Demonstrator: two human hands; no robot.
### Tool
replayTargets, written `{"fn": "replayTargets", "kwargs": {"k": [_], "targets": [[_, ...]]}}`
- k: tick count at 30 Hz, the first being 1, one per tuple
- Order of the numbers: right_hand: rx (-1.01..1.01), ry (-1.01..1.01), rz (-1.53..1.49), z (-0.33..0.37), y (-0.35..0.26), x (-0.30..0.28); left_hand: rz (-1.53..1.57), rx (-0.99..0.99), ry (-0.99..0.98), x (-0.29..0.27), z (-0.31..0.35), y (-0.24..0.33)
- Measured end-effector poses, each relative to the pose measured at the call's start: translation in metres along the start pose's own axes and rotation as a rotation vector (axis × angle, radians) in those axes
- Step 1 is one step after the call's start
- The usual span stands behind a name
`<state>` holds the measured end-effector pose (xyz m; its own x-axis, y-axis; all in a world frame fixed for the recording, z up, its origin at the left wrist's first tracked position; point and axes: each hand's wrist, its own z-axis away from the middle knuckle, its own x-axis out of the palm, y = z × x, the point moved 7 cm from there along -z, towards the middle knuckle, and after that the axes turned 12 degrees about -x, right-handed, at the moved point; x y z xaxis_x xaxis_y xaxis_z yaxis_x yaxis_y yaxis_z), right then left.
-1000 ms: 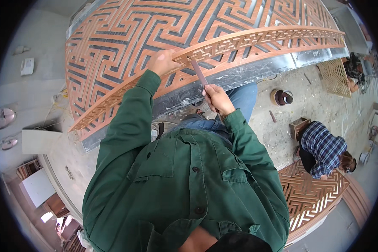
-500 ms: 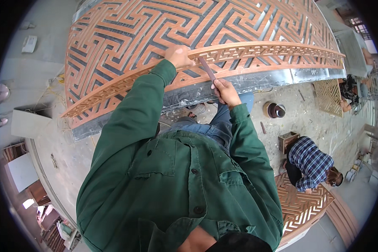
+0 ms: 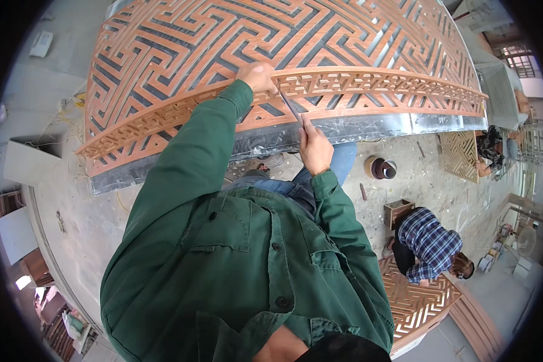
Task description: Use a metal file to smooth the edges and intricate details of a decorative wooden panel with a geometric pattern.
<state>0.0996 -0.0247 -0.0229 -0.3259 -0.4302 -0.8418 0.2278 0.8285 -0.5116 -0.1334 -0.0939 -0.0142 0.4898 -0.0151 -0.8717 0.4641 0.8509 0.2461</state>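
Observation:
A long, narrow lattice panel (image 3: 368, 75) of reddish-brown wood stands tilted on edge across a large flat lattice panel (image 3: 208, 37) with a maze-like pattern. My left hand (image 3: 257, 78) is closed over the narrow panel's upper rail, its fingertips partly hidden behind the wood. Below and to the right of it, my right hand (image 3: 315, 148) pinches the near end of a thin, flat brown stick (image 3: 292, 108). The stick's far end meets the narrow panel's openings just beside my left hand; whether its tip goes inside one cannot be made out.
A dark table edge (image 3: 368, 127) runs under the panels. On the floor at the right are a round brown container (image 3: 378, 168) and a wooden box (image 3: 398, 211). A person in a plaid shirt (image 3: 429, 241) bends over another lattice panel (image 3: 413, 298). Another person's arm (image 3: 482, 168) shows far right.
The stick has turned from showing its broad face to showing its narrow edge. My right hand has drawn slightly nearer and left. My left hand keeps its hold while the view shifts.

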Motion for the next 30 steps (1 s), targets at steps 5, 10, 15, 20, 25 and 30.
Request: {"fn": "replayTargets", "kwargs": {"k": [5,10,15,20,25,30], "targets": [[-0.154,0.001,0.208,-0.023,-0.005,-0.014,-0.006,0.008,-0.019,-0.002,-0.004,0.001],[-0.317,0.062,0.316,-0.035,0.004,-0.025,0.014,0.009,0.006,-0.002,-0.005,0.000],[-0.472,0.042,0.458,-0.048,0.014,-0.030,0.031,0.033,0.031,0.001,-0.007,-0.004],[-0.463,0.021,0.366,-0.051,0.035,-0.020,0.043,0.045,0.050,0.001,-0.006,0.001],[-0.175,0.006,0.006,-0.035,0.031,0.017,0.036,0.020,0.022,0.006,-0.010,-0.001],[0.588,-0.505,-1.105,-0.010,0.032,0.062,0.019,0.013,0.042,0.005,-0.002,-0.003]]}}
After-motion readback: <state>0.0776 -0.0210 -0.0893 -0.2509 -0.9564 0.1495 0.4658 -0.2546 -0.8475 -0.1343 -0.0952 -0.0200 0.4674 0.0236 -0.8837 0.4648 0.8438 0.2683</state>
